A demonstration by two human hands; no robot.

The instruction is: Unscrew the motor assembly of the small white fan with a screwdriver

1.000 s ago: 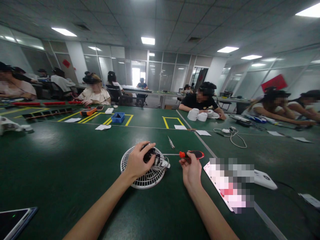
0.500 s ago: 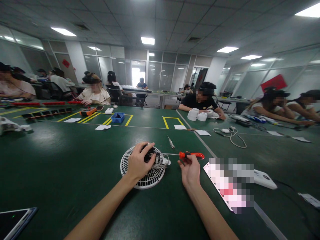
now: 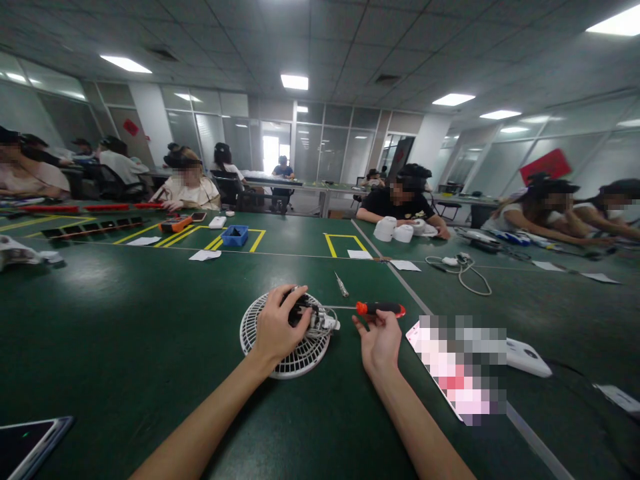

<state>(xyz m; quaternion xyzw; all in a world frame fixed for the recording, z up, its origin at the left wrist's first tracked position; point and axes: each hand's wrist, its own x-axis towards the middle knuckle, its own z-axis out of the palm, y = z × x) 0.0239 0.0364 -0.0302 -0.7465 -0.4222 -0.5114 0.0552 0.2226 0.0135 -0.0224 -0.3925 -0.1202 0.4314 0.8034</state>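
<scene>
Holding blk motor unit (image 3: 296,316) on white fan grille (image 3: 300,365) at ctr of view w/ L hand (image 3: 277,327), w/ fingers curved wide round it & wrist over rim approx 8 o'clock. Holding red/blk screwdriver (image 3: 380,309) lightly w/ R hand (image 3: 381,340) off grille's edge betw 2 & 3 o'clock, w/ fingers narrow on handle & tip hidden at motor unit. Having plenty of green tabletop (image 3: 150,347) toward 9 & 6 o'clock, but less at 4, w/ phone (image 3: 443,373) just beside R hand, & small clear-handled screwdriver (image 3: 343,287) near grille at 1–2.
</scene>
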